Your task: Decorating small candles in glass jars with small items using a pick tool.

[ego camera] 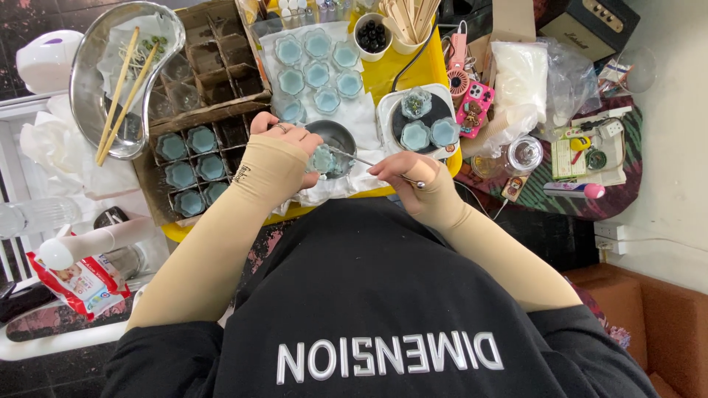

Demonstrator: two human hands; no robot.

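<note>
A small flower-shaped glass cup [322, 158] with pale blue filling sits in the person's left hand [284, 144], at the near edge of the yellow table [413, 70] and just over a small metal bowl [335, 136]. The left hand's fingers are curled around the cup, tipping it slightly toward the right. The right hand [402, 171] pinches a thin metal tool [361, 159], a spoon or pick by its look, whose tip reaches into or onto the cup; the tip itself is too small to make out. The step in hand looks like working or filling the blue content of this one cup, and the next move seems to call for a steady left hold and a light, precise touch at the tool's tip, since the glass is smooth and the filling looks soft or glossy. Beyond it, more filled cups [317, 55] lie on white paper at the far side, three stand on a dark round scale plate [420, 121] to the right, and others fill a divided cardboard box [195, 158] to the left. Farther left, a kidney-shaped steel tray [92, 96] holds wooden chopsticks [122, 92]. A white cup of dark beads [371, 35] stands far.
</note>
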